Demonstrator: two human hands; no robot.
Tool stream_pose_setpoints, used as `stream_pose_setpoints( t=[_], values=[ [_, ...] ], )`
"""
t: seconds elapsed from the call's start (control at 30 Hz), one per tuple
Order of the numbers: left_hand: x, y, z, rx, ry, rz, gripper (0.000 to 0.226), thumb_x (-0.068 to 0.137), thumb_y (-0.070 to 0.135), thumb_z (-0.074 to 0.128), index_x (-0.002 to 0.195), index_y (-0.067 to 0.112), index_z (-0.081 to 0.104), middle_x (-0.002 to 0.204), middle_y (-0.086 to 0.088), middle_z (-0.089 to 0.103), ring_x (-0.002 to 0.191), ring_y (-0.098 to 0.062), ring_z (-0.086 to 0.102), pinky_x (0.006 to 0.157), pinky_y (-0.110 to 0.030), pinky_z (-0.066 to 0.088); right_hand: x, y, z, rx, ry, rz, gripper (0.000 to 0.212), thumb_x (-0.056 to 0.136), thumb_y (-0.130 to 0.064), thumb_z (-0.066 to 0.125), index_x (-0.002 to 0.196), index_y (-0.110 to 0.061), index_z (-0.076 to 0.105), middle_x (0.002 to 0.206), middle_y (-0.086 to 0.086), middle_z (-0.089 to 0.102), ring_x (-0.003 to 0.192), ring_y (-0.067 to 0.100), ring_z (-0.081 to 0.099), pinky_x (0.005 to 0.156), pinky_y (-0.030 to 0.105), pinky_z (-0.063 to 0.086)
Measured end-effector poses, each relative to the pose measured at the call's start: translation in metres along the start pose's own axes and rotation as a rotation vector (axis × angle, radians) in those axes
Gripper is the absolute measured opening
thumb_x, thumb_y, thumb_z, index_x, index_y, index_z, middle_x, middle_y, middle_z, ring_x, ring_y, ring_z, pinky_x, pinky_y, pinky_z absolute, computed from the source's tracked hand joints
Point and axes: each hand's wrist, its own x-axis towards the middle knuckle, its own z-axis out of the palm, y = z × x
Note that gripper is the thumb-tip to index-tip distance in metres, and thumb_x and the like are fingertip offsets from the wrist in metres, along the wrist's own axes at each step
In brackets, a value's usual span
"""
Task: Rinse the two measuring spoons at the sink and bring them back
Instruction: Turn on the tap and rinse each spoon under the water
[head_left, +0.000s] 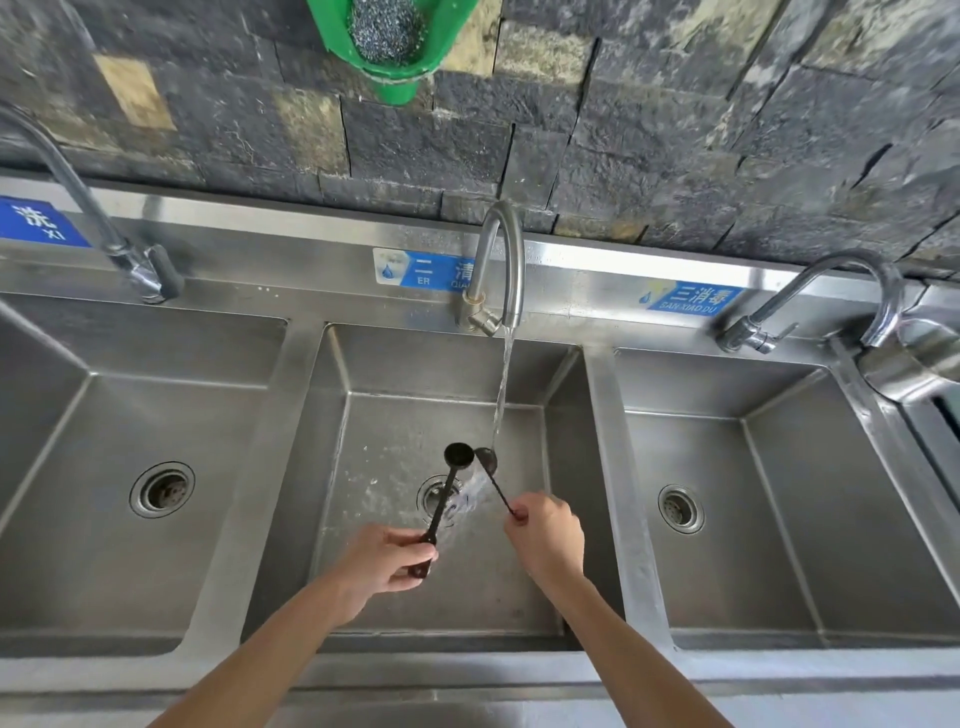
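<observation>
Two black measuring spoons are held over the middle basin (405, 374) of a steel triple sink. My left hand (387, 561) grips the handle of the larger spoon (451, 478), whose bowl points up and away, just left of the water. My right hand (545, 530) pinches the handle end of the smaller spoon (488, 465); its bowl sits directly under the stream. Water runs from the middle tap (501, 260) and splashes off that bowl toward the drain (439, 496).
Left basin (104, 415) and right basin (779, 467) flank the middle one, each with its own tap (78, 208) (831, 291). A green holder with a steel scourer (389, 36) hangs on the stone wall. A metal vessel (914, 358) stands at the far right.
</observation>
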Motion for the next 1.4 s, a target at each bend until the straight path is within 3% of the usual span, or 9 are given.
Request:
stream_pose_setpoints(
  t=[0.13, 0.23, 0.5, 0.7, 0.83, 0.93, 1.07, 1.23, 1.4],
  values=[
    [0.001, 0.001, 0.004, 0.067, -0.022, 0.059, 0.032, 0.080, 0.010, 0.081, 0.110, 0.020, 0.077, 0.096, -0.004, 0.080, 0.091, -0.018, 0.077, 0.077, -0.029, 0.063, 0.001, 0.007, 0.000, 0.089, 0.034, 0.095, 0.032, 0.085, -0.015, 0.066, 0.057, -0.024, 0.054, 0.064, -0.007, 0.058, 0.062, 0.025, 0.058, 0.049, 0.025, 0.037],
    [0.005, 0.008, 0.011, 0.150, 0.016, 0.119, 0.041, 0.080, 0.010, 0.080, 0.119, 0.014, 0.071, 0.097, -0.008, 0.079, 0.081, -0.013, 0.077, 0.070, -0.024, 0.062, 0.001, 0.007, -0.007, 0.537, -0.050, 0.342, 0.010, 0.086, -0.021, 0.080, 0.084, -0.030, 0.082, 0.079, -0.008, 0.078, 0.079, 0.017, 0.075, 0.069, 0.027, 0.058],
    [0.014, 0.020, 0.022, 0.256, 0.063, 0.182, 0.043, 0.084, 0.006, 0.076, 0.126, 0.006, 0.066, 0.106, -0.014, 0.073, 0.086, -0.016, 0.072, 0.070, -0.023, 0.062, -0.008, 0.019, -0.005, 1.016, -0.113, 0.609, 0.011, 0.085, -0.013, 0.084, 0.078, -0.021, 0.083, 0.072, -0.001, 0.081, 0.067, 0.012, 0.075, 0.055, 0.018, 0.056],
    [0.011, 0.019, 0.013, 0.705, 0.251, 0.332, 0.033, 0.088, 0.015, 0.069, 0.121, 0.018, 0.071, 0.083, 0.000, 0.078, 0.060, -0.004, 0.069, 0.058, -0.019, 0.058, -0.005, 0.020, -0.003, 0.647, -0.012, 0.430, 0.007, 0.085, -0.024, 0.082, 0.091, -0.027, 0.083, 0.078, -0.013, 0.078, 0.073, 0.009, 0.073, 0.055, 0.015, 0.051],
    [0.011, 0.022, -0.002, 1.193, 0.466, 0.391, 0.031, 0.096, 0.024, 0.054, 0.123, 0.032, 0.069, 0.099, 0.004, 0.072, 0.085, -0.021, 0.072, 0.071, -0.034, 0.056, 0.000, 0.023, -0.006, 0.091, 0.078, 0.196, 0.012, 0.086, -0.022, 0.066, 0.077, -0.021, 0.073, 0.076, -0.007, 0.069, 0.067, 0.020, 0.062, 0.051, 0.022, 0.038],
    [0.013, 0.021, -0.011, 1.300, 0.510, 0.421, 0.028, 0.100, 0.024, 0.050, 0.115, 0.029, 0.073, 0.091, 0.006, 0.063, 0.079, -0.018, 0.070, 0.068, -0.033, 0.057, 0.004, 0.024, -0.008, -0.054, 0.132, 0.099, 0.016, 0.089, -0.015, 0.062, 0.075, -0.013, 0.068, 0.076, -0.001, 0.062, 0.065, 0.025, 0.060, 0.052, 0.028, 0.044],
    [0.018, 0.015, -0.016, 1.105, 0.486, 0.348, 0.030, 0.093, 0.024, 0.062, 0.122, 0.029, 0.071, 0.100, 0.004, 0.074, 0.088, -0.021, 0.072, 0.077, -0.036, 0.059, 0.008, 0.028, -0.008, 0.051, 0.126, 0.160, 0.017, 0.092, -0.016, 0.065, 0.077, -0.017, 0.075, 0.076, -0.001, 0.071, 0.065, 0.023, 0.064, 0.053, 0.026, 0.047],
    [0.012, 0.012, -0.003, 0.068, 0.177, 0.083, 0.039, 0.080, 0.002, 0.078, 0.119, 0.007, 0.071, 0.102, -0.015, 0.076, 0.095, -0.024, 0.073, 0.073, -0.030, 0.063, 0.003, 0.032, -0.014, 0.738, 0.081, 0.449, 0.014, 0.086, -0.026, 0.084, 0.099, -0.027, 0.083, 0.089, -0.010, 0.080, 0.075, 0.004, 0.072, 0.053, 0.010, 0.053],
    [0.010, 0.014, 0.021, -0.036, 0.054, 0.083, 0.032, 0.078, 0.004, 0.081, 0.108, 0.014, 0.076, 0.090, -0.005, 0.080, 0.081, -0.012, 0.076, 0.066, -0.022, 0.061, -0.010, 0.043, -0.030, 1.046, 0.058, 0.532, 0.008, 0.082, -0.020, 0.087, 0.087, -0.027, 0.085, 0.076, -0.006, 0.081, 0.062, 0.003, 0.072, 0.054, 0.012, 0.052]
  ],
)
